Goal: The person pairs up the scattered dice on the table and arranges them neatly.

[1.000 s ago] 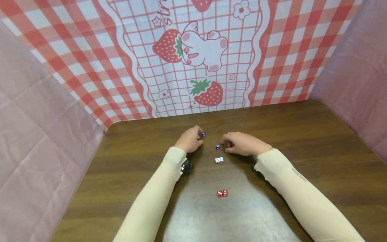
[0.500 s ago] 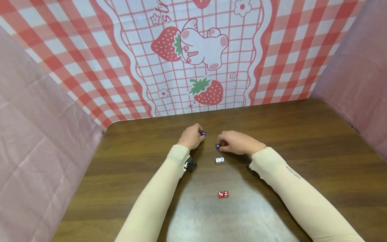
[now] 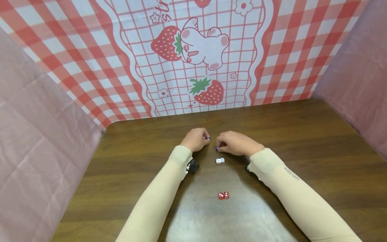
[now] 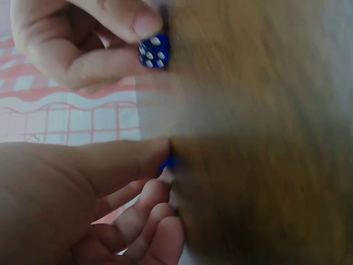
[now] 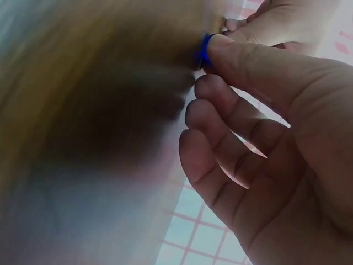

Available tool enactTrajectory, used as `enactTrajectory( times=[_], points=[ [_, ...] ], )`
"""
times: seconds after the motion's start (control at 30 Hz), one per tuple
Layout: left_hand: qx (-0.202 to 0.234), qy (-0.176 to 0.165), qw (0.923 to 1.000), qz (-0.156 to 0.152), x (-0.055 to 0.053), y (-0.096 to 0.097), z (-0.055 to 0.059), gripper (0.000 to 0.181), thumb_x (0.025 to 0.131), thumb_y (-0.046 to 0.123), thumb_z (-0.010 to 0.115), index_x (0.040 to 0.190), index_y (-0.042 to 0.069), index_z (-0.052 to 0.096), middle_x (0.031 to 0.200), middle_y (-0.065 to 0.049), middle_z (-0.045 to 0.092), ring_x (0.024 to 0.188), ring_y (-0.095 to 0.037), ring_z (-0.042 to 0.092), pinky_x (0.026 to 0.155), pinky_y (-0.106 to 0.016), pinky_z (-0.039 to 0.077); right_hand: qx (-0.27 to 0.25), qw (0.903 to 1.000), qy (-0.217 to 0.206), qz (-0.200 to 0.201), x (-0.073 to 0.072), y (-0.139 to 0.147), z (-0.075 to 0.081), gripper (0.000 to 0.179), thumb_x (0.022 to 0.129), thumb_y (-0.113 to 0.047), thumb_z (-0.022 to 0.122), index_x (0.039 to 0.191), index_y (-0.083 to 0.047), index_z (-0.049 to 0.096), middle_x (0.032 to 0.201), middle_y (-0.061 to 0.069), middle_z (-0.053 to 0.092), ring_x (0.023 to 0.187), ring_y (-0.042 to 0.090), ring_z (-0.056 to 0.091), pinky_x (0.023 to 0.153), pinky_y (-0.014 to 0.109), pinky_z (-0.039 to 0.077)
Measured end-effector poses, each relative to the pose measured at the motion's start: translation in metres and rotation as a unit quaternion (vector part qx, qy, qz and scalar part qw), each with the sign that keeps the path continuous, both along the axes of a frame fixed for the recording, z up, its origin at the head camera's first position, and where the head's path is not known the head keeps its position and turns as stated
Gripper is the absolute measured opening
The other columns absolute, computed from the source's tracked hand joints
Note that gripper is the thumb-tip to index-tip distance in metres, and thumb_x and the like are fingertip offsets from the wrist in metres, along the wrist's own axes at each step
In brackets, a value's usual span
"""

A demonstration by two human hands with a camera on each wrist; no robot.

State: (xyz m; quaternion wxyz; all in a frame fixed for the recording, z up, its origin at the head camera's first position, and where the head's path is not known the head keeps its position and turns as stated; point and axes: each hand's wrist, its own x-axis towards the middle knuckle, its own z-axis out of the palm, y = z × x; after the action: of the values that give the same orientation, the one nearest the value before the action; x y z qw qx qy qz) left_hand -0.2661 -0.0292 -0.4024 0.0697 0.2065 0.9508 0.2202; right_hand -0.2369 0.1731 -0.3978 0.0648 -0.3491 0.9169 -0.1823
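My left hand [image 3: 196, 139] pinches a blue die [image 3: 208, 138] between thumb and fingertips, low over the table. In the left wrist view only a sliver of that blue die [image 4: 168, 163] shows past the thumb. To its right, my right hand [image 3: 237, 143] pinches a second blue die [image 3: 217, 148]; its white pips face the left wrist camera. The right wrist view shows part of this blue die [image 5: 206, 49] at the thumb tip. Just nearer than the hands, two white dice [image 3: 220, 161] sit side by side. Two red dice [image 3: 223, 195] lie side by side closer to me.
The brown wooden table [image 3: 136, 181] runs back to a red-and-white checked cloth [image 3: 181, 84] with strawberry prints. Pink cloth walls [image 3: 39, 134] stand at both sides. A dark wrist camera [image 3: 192, 166] is strapped under the left wrist.
My left hand has taken hold of its blue die and brought it right and slightly nearer me. My right hand has moved left and now pinches the other blue die.
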Motion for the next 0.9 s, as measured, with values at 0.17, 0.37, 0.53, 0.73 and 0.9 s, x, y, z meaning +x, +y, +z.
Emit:
enactTrajectory(
  times=[0.17, 0.37, 0.53, 0.73, 0.9],
  points=[
    [0.008, -0.019, 0.9997, -0.016, 0.007, 0.001, 0.002, 0.007, 0.094, 0.019, 0.076, 0.097, 0.012, 0.075, 0.092, 0.000, 0.071, 0.083, -0.014, 0.062, 0.080, -0.031, 0.052, 0.003, 1.0000, 0.010, -0.002, 0.002, -0.003, 0.002, 0.007, 0.095, -0.012, 0.076, 0.090, -0.017, 0.074, 0.090, -0.005, 0.066, 0.085, 0.012, 0.063, 0.081, 0.037, 0.055],
    [0.007, -0.024, 0.9997, -0.004, 0.011, -0.003, -0.001, 0.008, 0.094, 0.021, 0.077, 0.097, 0.013, 0.075, 0.093, 0.001, 0.071, 0.084, -0.013, 0.063, 0.083, -0.031, 0.052, 0.004, 0.9999, 0.005, -0.012, 0.003, -0.002, 0.001, 0.005, 0.095, -0.013, 0.076, 0.091, -0.017, 0.075, 0.090, -0.005, 0.066, 0.085, 0.011, 0.063, 0.080, 0.038, 0.055],
    [0.006, -0.022, 0.9997, -0.004, 0.013, -0.005, -0.003, 0.008, 0.094, 0.021, 0.077, 0.097, 0.014, 0.075, 0.092, 0.002, 0.071, 0.085, -0.012, 0.063, 0.082, -0.031, 0.052, 0.010, 0.9998, 0.008, -0.014, 0.002, -0.001, -0.001, 0.003, 0.096, -0.016, 0.075, 0.093, -0.016, 0.076, 0.092, -0.005, 0.067, 0.087, 0.012, 0.064, 0.082, 0.039, 0.055],
    [-0.005, -0.010, 0.9997, -0.020, 0.016, -0.006, -0.001, 0.006, 0.093, 0.019, 0.077, 0.096, 0.015, 0.075, 0.092, 0.002, 0.071, 0.086, -0.013, 0.064, 0.084, -0.032, 0.053, 0.011, 0.9997, 0.003, -0.024, 0.003, 0.001, 0.000, 0.004, 0.096, -0.017, 0.075, 0.093, -0.015, 0.075, 0.093, -0.005, 0.068, 0.088, 0.013, 0.065, 0.082, 0.039, 0.055],
    [-0.006, -0.003, 0.9994, -0.032, 0.019, -0.009, 0.001, 0.007, 0.091, 0.018, 0.078, 0.096, 0.015, 0.075, 0.092, 0.002, 0.070, 0.086, -0.013, 0.064, 0.084, -0.032, 0.052, 0.005, 0.9997, 0.003, -0.022, 0.003, 0.003, 0.002, 0.004, 0.096, -0.013, 0.074, 0.093, -0.015, 0.076, 0.093, -0.004, 0.068, 0.088, 0.014, 0.065, 0.082, 0.040, 0.056]
  ],
)
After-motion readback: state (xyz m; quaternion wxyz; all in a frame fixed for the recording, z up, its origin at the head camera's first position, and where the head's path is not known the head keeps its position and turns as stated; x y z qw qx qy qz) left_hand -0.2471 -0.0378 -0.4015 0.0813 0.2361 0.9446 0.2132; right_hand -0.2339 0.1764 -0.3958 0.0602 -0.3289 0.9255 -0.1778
